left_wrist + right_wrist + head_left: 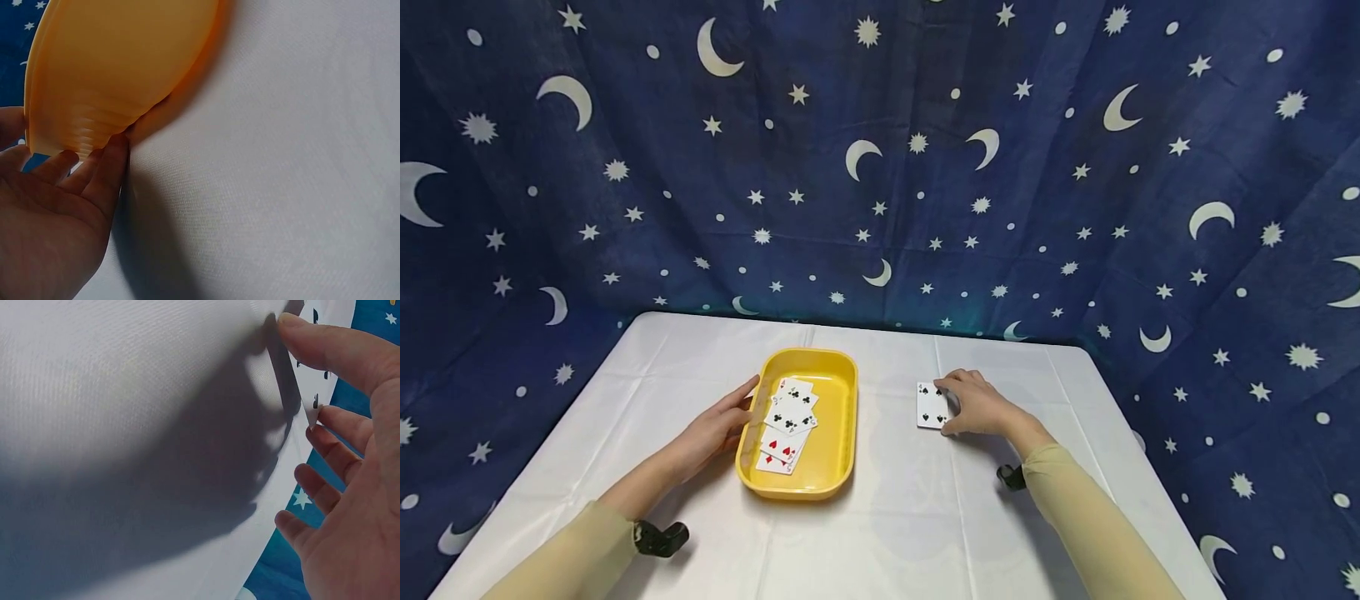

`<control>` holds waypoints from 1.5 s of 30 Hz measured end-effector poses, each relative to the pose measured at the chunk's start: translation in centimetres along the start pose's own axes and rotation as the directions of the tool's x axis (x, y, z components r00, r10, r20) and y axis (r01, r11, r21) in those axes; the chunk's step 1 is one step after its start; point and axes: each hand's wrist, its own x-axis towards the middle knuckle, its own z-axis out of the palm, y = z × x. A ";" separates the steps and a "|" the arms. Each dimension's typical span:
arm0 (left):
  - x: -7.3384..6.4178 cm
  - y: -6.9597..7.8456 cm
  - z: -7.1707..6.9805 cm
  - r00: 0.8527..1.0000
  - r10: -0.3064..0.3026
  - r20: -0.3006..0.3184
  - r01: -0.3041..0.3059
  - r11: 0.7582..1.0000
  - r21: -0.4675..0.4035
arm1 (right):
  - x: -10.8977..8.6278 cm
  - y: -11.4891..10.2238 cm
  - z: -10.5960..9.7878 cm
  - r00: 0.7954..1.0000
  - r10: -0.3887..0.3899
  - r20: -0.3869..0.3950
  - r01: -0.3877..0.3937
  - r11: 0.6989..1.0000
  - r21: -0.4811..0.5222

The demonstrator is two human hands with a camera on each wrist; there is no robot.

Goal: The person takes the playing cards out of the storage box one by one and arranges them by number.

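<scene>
A shallow yellow tray (833, 417) stands left of the middle of the white table. Several face-up playing cards (792, 406), clubs and red suits among them, overlap inside it. My left hand (711, 432) rests against the tray's left side, its fingertips (114, 150) touching the outer wall. To the right of the tray, my right hand (983, 408) pinches a four of spades (927, 407) between thumb and fingers at its edges. In the right wrist view that playing card (307, 381) tilts up from the tablecloth. Fingers cover its right part in the head view.
A white cloth (880, 542) covers the table. Behind it hangs a dark blue curtain (917, 217) with moons and stars. Black wrist devices (660, 539) sit on both forearms, close above the tabletop.
</scene>
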 end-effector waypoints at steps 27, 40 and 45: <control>-0.1 0.0 0.3 1.000 0.001 0.005 -0.001 1.000 -0.002 | 0.2 0.1 0.3 0.997 0.016 0.078 -0.024 0.995 0.097; 0.0 0.2 0.2 1.000 0.006 0.007 -0.006 1.000 0.005 | 0.4 -0.2 -0.1 0.995 0.018 0.094 -0.027 0.995 0.097; -0.1 0.1 0.1 1.000 0.010 0.003 -0.010 1.000 0.021 | 0.4 0.0 0.1 0.995 0.017 0.095 -0.027 0.995 0.098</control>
